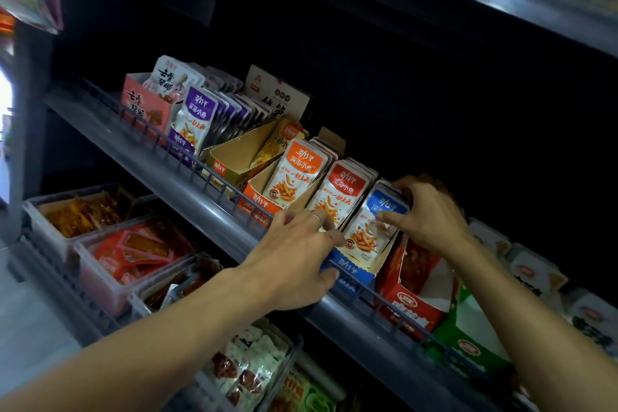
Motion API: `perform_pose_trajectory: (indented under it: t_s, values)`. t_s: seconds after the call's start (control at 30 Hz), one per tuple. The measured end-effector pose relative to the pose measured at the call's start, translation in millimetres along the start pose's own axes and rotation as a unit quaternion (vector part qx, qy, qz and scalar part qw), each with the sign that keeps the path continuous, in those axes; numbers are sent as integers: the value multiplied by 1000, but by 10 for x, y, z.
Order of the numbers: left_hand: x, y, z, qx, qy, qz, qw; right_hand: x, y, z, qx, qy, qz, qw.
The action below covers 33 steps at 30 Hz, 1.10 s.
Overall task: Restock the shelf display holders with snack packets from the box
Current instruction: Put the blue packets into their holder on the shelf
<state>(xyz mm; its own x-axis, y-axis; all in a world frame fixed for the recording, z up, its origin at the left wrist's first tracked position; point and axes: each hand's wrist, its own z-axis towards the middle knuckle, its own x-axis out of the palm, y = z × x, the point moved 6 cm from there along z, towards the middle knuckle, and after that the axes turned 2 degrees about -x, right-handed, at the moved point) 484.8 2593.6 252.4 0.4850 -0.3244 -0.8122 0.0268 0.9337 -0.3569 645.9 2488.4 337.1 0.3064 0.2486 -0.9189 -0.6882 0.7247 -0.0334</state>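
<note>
Both bare forearms reach up to the grey metal shelf (207,201). Left hand (297,254) spreads across the blue cardboard display holder (347,273), thumb on its front lip, fingers loose against the low wire rail (187,152). Right hand (426,212) curls its fingers (389,218) round the top of the blue-topped snack packets (371,231) standing in that holder. Tight fit: red-topped packets (337,194) press on the left, a red-and-white carton (414,291) on the right. Dark open space above.
</note>
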Motion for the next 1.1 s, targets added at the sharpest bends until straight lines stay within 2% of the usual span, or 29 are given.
perform_pose_trajectory:
  t_s: [0.13,0.37,0.53,0.8,1.1]
  values:
    - [-165,50,-57,5,-10,19,1000,-153,316,-91,-57,-27,16,998]
    - [-575,275,-335,-1,-41,57,998,-240,1059,-242,-117,-5,63,991]
    - [-742,709,-847,-9,-17,50,999,-70,1707,-482,-155,-8,99,983]
    - [-522,1621,-2032,-51,61,68,995,803,2838,-1080,-205,64,160,964]
    - [-273,2424,-3569,-110,171,102,974,1852,3859,-1693,-231,139,205,941]
